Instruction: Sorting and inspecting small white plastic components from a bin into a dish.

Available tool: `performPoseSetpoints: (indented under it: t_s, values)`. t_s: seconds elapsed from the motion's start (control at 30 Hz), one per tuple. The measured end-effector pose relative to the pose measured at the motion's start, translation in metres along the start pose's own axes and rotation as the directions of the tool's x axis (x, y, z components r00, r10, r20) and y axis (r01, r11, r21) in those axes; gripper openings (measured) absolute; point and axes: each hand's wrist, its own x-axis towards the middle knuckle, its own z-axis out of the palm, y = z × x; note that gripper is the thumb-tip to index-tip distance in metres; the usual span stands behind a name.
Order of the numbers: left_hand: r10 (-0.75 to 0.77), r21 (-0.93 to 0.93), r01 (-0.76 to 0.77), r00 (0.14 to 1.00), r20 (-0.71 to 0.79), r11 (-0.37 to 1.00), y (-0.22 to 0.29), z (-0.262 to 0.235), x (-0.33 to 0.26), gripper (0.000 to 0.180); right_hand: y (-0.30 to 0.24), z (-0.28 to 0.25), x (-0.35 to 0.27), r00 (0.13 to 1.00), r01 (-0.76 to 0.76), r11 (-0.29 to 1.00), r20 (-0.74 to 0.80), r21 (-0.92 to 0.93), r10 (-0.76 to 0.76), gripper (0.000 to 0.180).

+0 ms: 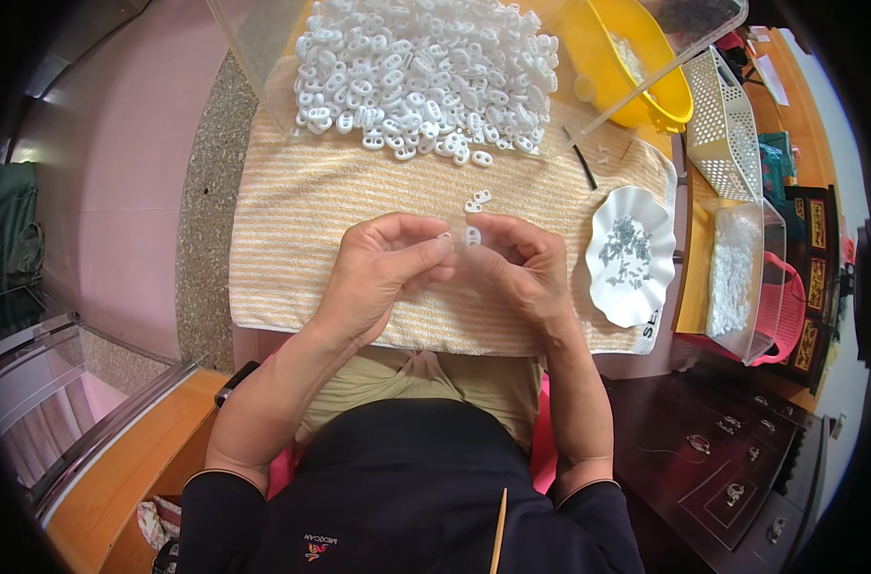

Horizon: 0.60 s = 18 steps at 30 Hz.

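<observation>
- White plastic, a small oval piece with holes, sits at the fingertips of the right hand, which pinches it between thumb and forefinger.
- The left hand has its thumb and forefinger pressed together on a tiny pale part, too small to make out; the two hands are near each other, their held pieces apart.
- Step in hand, as I judge it: bringing the two small parts together, not yet joined. The next move would call for steady fingertips, the holes turned to suit, and a light, straight push.
- Just beyond the fingers, a few loose white pieces lie on the striped towel.
- To the right, a wavy-edged white dish holds small grey bits; a thin black stick lies above it.
- Farther out, a heap of white pieces spreads across the towel's far side, with a yellow tub beside it.
- Outermost right: a perforated basket and a clear box with white contents.
</observation>
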Motion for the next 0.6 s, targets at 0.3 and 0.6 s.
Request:
performPoseSetpoints:
  t_s: [0.3, 0.6]
  values:
    - [0.0, 0.024, 0.0, 1.0, 0.003, 1.0, 0.0008, 0.0023, -0.0011, 0.017, 0.0004, 0.0011, -0.0002, 1.0, 0.0, 1.0, -0.002, -0.027, -0.001, 0.033]
    - [-0.007, 0.011, 0.006, 1.0, 0.02, 1.0, 0.002, 0.0008, -0.0008, 0.016, 0.0007, 0.0004, -0.0006, 1.0, 0.003, 1.0, -0.01, -0.028, -0.003, 0.034]
